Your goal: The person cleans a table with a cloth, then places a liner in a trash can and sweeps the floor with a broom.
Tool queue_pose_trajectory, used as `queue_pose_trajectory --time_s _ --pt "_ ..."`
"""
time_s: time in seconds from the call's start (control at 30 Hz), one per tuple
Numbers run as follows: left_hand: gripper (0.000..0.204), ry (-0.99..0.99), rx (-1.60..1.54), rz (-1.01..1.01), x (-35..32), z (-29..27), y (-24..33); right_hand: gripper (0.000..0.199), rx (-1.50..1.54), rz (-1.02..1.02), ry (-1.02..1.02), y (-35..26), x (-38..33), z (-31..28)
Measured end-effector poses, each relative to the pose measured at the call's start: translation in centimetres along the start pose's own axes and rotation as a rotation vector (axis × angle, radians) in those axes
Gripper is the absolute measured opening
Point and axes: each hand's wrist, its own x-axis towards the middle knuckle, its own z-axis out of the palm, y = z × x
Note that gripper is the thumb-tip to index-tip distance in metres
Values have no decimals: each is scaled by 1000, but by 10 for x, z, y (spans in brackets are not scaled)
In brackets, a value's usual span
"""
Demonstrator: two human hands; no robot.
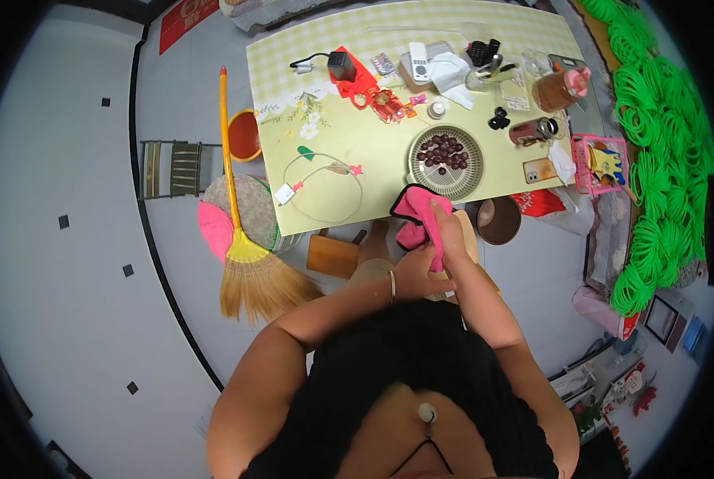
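Note:
A bright pink cloth (423,209) with dark edging is bunched between my hands at the table's front edge. My right hand (450,237) grips it from the right side, the upper part spreading out past the fingers. Lower down, my left hand (418,274), below a pale bracelet (393,286), closes on the narrow lower end; its fingers are partly covered. Just beyond the cloth stands a round, light colander (475,182) with dark red grapes (443,152) inside.
The table (333,160) holds a white cable (360,209), a phone (539,170), a dark-lidded bottle (533,131) and a pink-lidded jug (559,90). A broom (249,249) leans at the left. Below the table stand a brown bin (498,221) and a wooden stool (331,255). Green coils (652,176) lie far right.

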Motion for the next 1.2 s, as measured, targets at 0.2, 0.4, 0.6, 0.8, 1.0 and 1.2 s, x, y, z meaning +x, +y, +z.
queue_pose_trajectory --time_s 0.2,0.4,0.6,0.8,1.0,1.2 --pt "45 14 -900 -506 -3 -9 -73 24 -60 -522 -56 39 34 50" --pt "59 -174 -227 -151 -12 -77 -116 23 -13 -24 -246 -6 73 71" --pt "63 317 694 -493 -19 -164 -239 24 -137 -376 -23 22 148 87" --pt "55 257 1103 -414 25 -199 -303 25 -173 -376 18 19 175 95" --pt "34 83 984 -201 42 -183 -341 30 -427 -400 103 14 185 102" --pt "4 284 878 -130 38 -195 -320 51 -816 -772 154 8 202 114"
